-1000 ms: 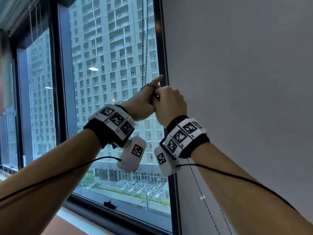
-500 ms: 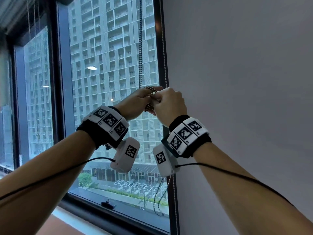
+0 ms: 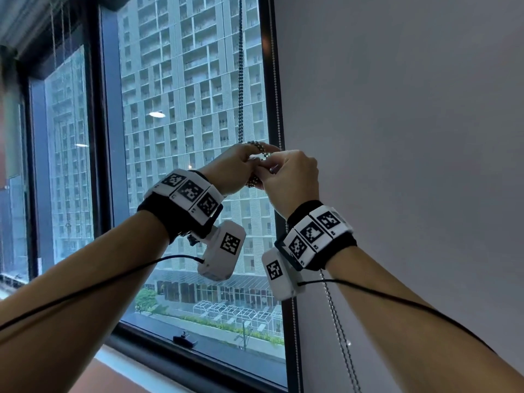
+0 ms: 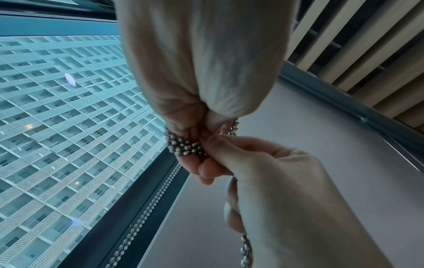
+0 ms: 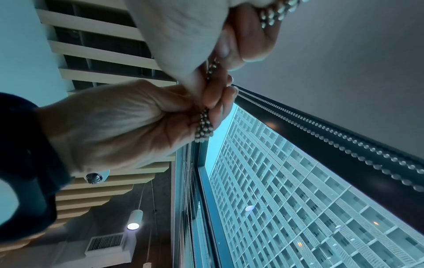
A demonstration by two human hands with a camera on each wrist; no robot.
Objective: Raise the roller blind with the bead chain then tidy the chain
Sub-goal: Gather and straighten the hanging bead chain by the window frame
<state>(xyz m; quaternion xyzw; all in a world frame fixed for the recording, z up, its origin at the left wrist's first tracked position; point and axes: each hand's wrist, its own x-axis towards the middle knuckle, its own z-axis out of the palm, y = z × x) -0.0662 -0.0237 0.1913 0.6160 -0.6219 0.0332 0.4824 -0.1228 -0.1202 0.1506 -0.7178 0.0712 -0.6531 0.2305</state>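
Observation:
A dark bead chain [image 3: 241,80] hangs down in front of the window to my two hands, which meet at chest height. Several turns of it form a coil [image 3: 256,145] wound round the fingers of my left hand [image 3: 249,163]; the left wrist view shows that coil [image 4: 183,145] packed on the fingers of the left hand [image 4: 195,81]. My right hand [image 3: 273,173] pinches the chain right beside it, thumb against fingertip [image 4: 220,150]. In the right wrist view a strand [image 5: 212,67] runs between both hands and the coil [image 5: 204,127] lies in the left palm.
A grey roller blind [image 3: 397,137] covers the pane on the right, its own silver bead chain [image 3: 337,321] hanging along the dark window frame [image 3: 292,350]. The left pane [image 3: 184,137] is uncovered. A sill [image 3: 136,373] runs below.
My left forefinger, pointing up a second ago, has curled down over the coil. The loop of chain that hung below my right wrist half a second ago is gone from view.

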